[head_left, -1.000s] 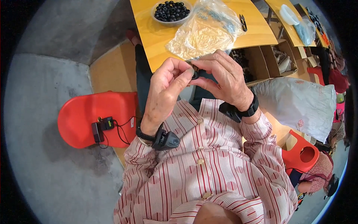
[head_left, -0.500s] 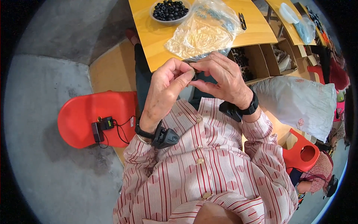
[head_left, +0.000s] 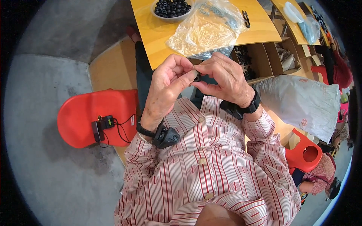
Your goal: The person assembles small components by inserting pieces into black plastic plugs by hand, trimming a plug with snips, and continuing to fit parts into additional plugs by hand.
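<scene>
A small dark, rounded piece with a hole (head_left: 197,77) sits between my fingertips, mostly covered by them. My left hand (head_left: 166,86) pinches it from the left with thumb and fingers. From the other side, my right hand (head_left: 226,79) closes its thumb and index finger on the same piece. Both hands are held up in front of my chest, close to the table's near edge. Just beyond them lies a crumpled clear plastic bag (head_left: 198,35) with small pale bluish pieces inside. Behind it, a clear round bowl (head_left: 167,19) holds many black ring-shaped pieces (head_left: 171,7).
Thread snips (head_left: 246,19) lie on the yellow table (head_left: 151,41). Cardboard boxes (head_left: 264,60) with small dark parts stand below its right side. A large white sack (head_left: 298,107) is at my right, a red chair (head_left: 77,120) with black devices (head_left: 100,130) at my left.
Both hands keep their pinch on the small dark piece, with only slight finger movement. The whole view has shifted a little.
</scene>
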Motion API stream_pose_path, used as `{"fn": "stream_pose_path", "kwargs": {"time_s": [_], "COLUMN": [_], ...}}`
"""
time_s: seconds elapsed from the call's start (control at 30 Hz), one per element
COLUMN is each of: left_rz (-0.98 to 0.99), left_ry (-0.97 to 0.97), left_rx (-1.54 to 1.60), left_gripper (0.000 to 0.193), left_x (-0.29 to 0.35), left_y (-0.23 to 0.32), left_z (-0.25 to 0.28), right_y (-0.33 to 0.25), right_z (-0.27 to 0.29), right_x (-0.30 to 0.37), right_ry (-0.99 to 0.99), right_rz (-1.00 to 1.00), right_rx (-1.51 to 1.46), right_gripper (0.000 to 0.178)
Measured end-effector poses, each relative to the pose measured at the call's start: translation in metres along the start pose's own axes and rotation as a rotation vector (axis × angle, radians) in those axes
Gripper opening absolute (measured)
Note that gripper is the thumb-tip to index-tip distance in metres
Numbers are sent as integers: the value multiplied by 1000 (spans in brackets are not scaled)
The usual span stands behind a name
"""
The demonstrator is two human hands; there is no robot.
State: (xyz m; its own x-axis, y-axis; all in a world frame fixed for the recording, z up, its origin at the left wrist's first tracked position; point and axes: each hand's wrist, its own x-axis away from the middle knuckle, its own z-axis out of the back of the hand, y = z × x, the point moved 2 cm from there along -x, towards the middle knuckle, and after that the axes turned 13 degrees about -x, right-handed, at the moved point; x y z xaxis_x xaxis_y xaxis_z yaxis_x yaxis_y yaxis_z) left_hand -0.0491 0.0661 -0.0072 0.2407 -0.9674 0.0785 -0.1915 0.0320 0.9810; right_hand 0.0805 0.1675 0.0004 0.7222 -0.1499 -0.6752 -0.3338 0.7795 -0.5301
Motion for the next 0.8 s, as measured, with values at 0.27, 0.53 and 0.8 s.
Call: {"fn": "stream_pose_path", "kwargs": {"time_s": [0.27,0.53,0.8], "left_rz": [-29,-24,-11], "left_ry": [-10,13,-24], "left_rx": [26,13,-49], "left_gripper": [16,16,17], "left_x": [3,4,1], "left_y": [0,1,4], "left_z": [1,1,3], "right_y": [-2,-5,-6], "right_z": [1,-2,-3], "right_x": [0,-1,1], "right_ry": [-22,-40,-6], "right_rz": [-26,-20,-38], "right_rx": [0,65,-21], "right_gripper": [38,40,41]}}
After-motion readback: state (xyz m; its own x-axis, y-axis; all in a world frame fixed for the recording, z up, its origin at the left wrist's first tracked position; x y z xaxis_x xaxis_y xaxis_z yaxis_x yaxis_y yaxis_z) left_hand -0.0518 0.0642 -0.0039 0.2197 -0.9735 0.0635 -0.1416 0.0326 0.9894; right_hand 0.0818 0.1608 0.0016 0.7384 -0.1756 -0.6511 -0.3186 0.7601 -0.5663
